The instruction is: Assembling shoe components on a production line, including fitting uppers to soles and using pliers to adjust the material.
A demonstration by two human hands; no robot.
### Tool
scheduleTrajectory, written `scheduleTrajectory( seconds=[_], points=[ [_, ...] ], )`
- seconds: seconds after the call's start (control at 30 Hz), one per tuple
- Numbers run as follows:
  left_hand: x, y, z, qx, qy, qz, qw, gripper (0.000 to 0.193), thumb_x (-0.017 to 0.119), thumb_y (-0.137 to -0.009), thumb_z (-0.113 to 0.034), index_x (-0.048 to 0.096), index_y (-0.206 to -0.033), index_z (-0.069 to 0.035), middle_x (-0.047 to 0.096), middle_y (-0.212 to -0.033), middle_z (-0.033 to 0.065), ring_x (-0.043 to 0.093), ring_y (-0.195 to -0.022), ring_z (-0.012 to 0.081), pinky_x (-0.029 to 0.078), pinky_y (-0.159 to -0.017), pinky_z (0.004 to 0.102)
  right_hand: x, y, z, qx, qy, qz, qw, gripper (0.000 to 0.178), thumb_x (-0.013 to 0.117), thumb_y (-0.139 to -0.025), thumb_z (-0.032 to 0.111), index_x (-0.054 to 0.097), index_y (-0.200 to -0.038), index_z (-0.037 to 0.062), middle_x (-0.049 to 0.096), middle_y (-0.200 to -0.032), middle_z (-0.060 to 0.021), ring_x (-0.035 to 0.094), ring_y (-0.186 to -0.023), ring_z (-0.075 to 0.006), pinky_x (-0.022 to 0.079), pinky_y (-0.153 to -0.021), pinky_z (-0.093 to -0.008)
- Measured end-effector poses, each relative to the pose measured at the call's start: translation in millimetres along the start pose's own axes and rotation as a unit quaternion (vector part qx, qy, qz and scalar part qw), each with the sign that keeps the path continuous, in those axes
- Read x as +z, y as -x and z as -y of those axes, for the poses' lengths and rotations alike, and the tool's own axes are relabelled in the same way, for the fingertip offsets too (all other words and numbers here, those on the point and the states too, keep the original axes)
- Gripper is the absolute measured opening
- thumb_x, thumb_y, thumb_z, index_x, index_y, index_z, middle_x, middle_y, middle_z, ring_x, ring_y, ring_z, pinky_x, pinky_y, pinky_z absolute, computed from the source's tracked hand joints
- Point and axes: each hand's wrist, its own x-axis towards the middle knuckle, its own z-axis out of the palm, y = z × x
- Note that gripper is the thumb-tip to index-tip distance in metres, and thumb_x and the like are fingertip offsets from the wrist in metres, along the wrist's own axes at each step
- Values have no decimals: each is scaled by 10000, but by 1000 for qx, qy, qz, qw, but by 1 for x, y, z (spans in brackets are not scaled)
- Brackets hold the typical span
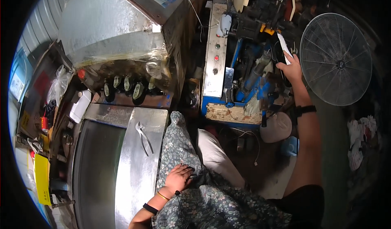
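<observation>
My right hand (pixel 291 69) is stretched out to the blue machine (pixel 244 78) ahead and grips a flat white sole-shaped piece (pixel 284 46) beside the machine's dark head. A black band sits on that wrist. My left hand (pixel 178 177) rests palm down on the flowered cloth (pixel 179 147) over my lap, fingers spread, holding nothing. It lies just right of the shiny metal table (pixel 138 168), where a pair of pliers (pixel 143 136) lies.
A large metal-clad machine (pixel 114 29) with several shoes at its opening (pixel 130 86) stands at the upper left. A round standing fan (pixel 336 58) is at the right. A white bucket-like lid (pixel 277 126) and cables sit on the floor. Cluttered shelves line the left edge.
</observation>
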Motion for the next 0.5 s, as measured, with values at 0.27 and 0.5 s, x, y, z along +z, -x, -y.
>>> scheduleTrajectory(
  seconds=[0.27, 0.5],
  points=[
    [0, -7, -6, -1, -14, 20, 1000, 322, 654, -867, -323, 694, -1131, -144, 654, -1232, -6, 534, -1249, 185, 347, -1115, 368, 24, -45, -18, 10, 37, 155, 987, 803, 775, -570, 341, 595, -1339, 196, 400, -1461, -279, 460, -1321, -370, 403, -1048, -376],
    [-2, -14, -10, -7, 3, 5, 1000, 303, 657, -849, -297, 699, -1087, -114, 670, -1194, 15, 556, -1218, 192, 362, -1103, 371, 53, 12, 6, 4, 153, 81, 985, 724, 650, -811, 499, 419, -1466, 293, 240, -1549, -223, 379, -1308, -488, 388, -1045, -519]
  ],
)
